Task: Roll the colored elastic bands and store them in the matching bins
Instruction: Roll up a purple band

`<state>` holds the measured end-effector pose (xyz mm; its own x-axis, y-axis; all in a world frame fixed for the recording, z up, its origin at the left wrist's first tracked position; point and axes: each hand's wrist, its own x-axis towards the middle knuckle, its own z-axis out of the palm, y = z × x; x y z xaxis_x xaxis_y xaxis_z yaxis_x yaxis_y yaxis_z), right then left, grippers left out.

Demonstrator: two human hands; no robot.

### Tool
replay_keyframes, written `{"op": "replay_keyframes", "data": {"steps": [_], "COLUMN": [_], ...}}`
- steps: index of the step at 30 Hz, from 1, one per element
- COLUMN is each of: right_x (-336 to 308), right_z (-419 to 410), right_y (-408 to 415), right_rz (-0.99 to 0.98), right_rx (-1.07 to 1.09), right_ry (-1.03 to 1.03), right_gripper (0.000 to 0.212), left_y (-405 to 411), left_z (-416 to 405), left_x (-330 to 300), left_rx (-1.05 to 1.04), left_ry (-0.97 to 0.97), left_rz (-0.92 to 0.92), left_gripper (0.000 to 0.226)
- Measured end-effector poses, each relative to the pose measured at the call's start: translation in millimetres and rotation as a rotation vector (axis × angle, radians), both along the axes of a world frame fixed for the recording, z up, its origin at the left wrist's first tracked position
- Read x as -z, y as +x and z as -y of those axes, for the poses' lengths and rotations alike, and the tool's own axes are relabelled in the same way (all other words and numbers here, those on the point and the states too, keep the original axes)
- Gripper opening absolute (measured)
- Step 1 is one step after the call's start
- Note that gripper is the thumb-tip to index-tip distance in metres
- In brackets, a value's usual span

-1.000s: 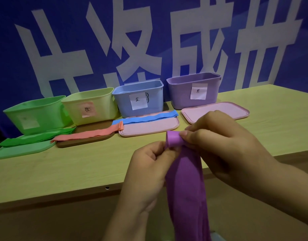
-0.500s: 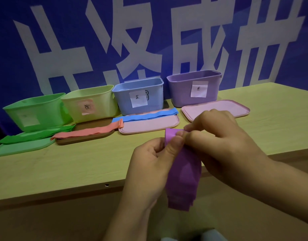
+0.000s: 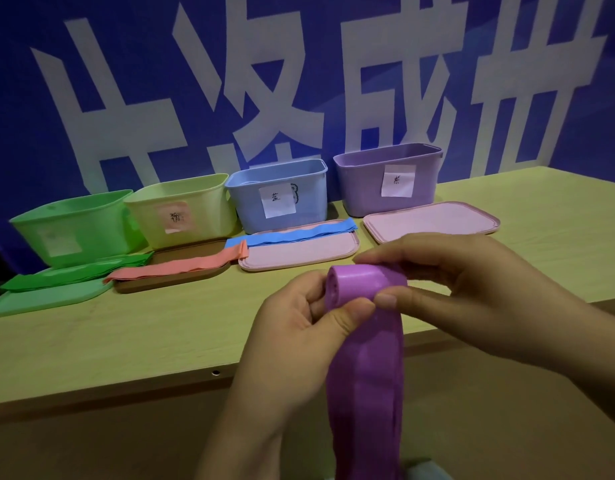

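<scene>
Head view: purple band (image 3: 365, 368) shows a fatter roll at its top than a second ago, with a long tail hanging off the near counter (image 3: 126, 341) edge; rolling is unfinished. Left hand (image 3: 299, 327) and right hand (image 3: 472, 292) both pinch the roll. Purple bin (image 3: 361, 181) far right.

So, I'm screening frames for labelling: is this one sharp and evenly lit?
Head view: dim with a blue cast; hands and purple band fairly sharp; the green bin's label is washed out; wide-angle bending tilts the table edge.
</scene>
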<state>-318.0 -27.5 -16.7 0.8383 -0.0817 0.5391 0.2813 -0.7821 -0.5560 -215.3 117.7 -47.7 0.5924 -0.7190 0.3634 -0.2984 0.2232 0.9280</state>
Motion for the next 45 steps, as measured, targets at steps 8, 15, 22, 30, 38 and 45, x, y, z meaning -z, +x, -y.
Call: {"op": "replay_keyframes", "data": {"steps": [8,15,22,30,38,45], "right_x": [-2,-7,-11,-14,-12,-24], "right_z": [0,3,6,7,8,12], "right_y": [-1,6,4,3,-1,-9], "right_rz": [0.194,0.230,0.247,0.257,0.250,0.139], "right_rx": [0.073,0.111,0.067,0.065,-0.003,-0.083], "right_ry": [-0.080,-0.090,-0.088,-0.068,-0.022,0.201], "right_gripper": [0.035,0.033,0.034,0.032,0.034,0.033], "left_y": [9,11,17,11,17,25], "left_z": [2,9,10,12,7,-1], "left_x": [-7,-2,-11,-16,-21,-21], "left_rx": [-0.030,-0.173,-0.123,-0.266,0.104,0.266], "left_ry": [-0.026,-0.084,-0.037,-0.062,0.026,0.005], "left_rz": [-0.080,-0.030,-0.053,0.078,-0.081,-0.063], "left_gripper": [0.056,0.020,0.015,0.021,0.032,0.025]}}
